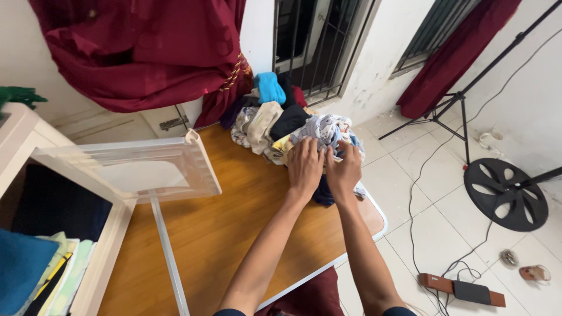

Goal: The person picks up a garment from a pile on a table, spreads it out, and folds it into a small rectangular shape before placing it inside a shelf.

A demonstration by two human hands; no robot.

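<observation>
At the far left a white cabinet stands against the tabletop's left edge, its open front showing folded cloths stacked inside, blue, pale green and yellow. A clear plastic door panel swings out from it over the left part of the wooden tabletop, with a white strut running down toward the near edge. Above, a dark red curtain hangs down to the far edge.

Near the far right corner of the tabletop lies a pile of clothes: a bright blue piece on top, beige, black and dark red ones beneath, crowding the space just behind the hands. The left hand lies flat on the pile's near side, fingers together, pressing a patterned white garment. The right hand is just beside it, touching it, its grip closed on the same garment's edge. A dark blue cloth shows under both wrists, at the right edge.

Off the tabletop, on the white tiled floor, a black light-stand tripod, a round black base, and a trailing cable stand to the right.
</observation>
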